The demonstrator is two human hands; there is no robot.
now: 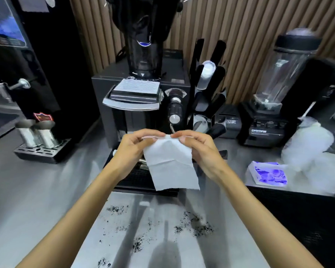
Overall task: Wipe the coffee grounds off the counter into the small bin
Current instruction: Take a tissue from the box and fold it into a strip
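Note:
A white paper napkin (170, 165) hangs in the air above the counter, in front of the coffee grinder. My left hand (132, 149) pinches its top left edge and my right hand (198, 149) pinches its top right edge, fingertips almost touching. Dark coffee grounds (196, 224) lie scattered in several patches on the steel counter (46, 190) below the hands, between my forearms. No small bin is visible in this view.
A black coffee grinder (141, 93) stands behind the napkin, with a drip tray (42, 152) holding two metal cups at left. A blender (273, 113), a white plastic bag (315, 157) and a napkin pack (267, 173) sit at right, beside a dark opening (298, 219).

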